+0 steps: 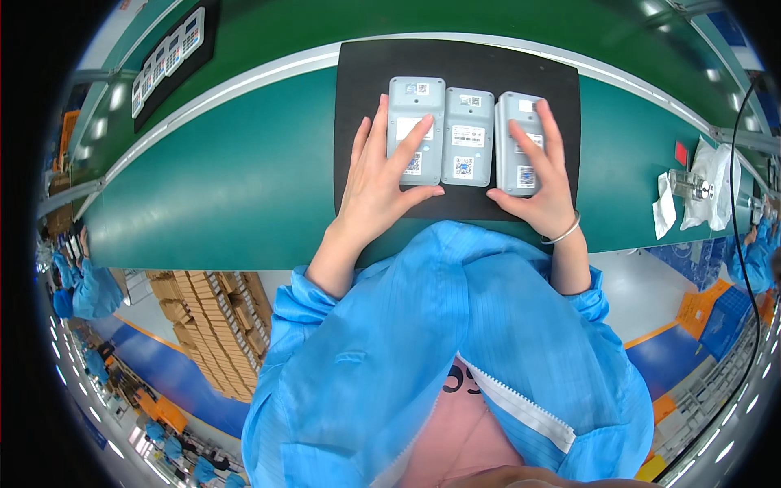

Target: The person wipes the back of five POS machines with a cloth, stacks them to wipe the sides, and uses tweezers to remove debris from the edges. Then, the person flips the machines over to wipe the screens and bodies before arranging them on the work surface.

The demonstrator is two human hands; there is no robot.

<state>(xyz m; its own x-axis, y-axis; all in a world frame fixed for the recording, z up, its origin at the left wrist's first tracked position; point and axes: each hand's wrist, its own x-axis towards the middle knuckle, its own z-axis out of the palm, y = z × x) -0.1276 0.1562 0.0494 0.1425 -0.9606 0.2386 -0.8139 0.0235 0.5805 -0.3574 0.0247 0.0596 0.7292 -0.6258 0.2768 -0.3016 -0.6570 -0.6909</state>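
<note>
Three grey handheld terminals lie back-up in a row on a black mat (pixel 362 69), their backs carrying white labels and square codes. My left hand (pixel 370 175) grips the left terminal (pixel 416 122), fingers along its left side and over its back, thumb by its lower right corner. The middle terminal (pixel 469 122) stands between my hands. Around the right terminal (pixel 506 154) my right hand (pixel 549 183) is spread, thumb at its lower left corner and fingers across its back and right edge. The terminals' fronts are hidden.
The mat lies on a green worktop (pixel 220 179). At the far left, several keypad terminals (pixel 167 61) sit on a dark strip. To the right are a white plastic bag (pixel 720 171), a clear bottle (pixel 687 187) and a red card (pixel 681 152). A black cable (pixel 736 179) hangs beyond; stacked cartons (pixel 215 325) stand below left.
</note>
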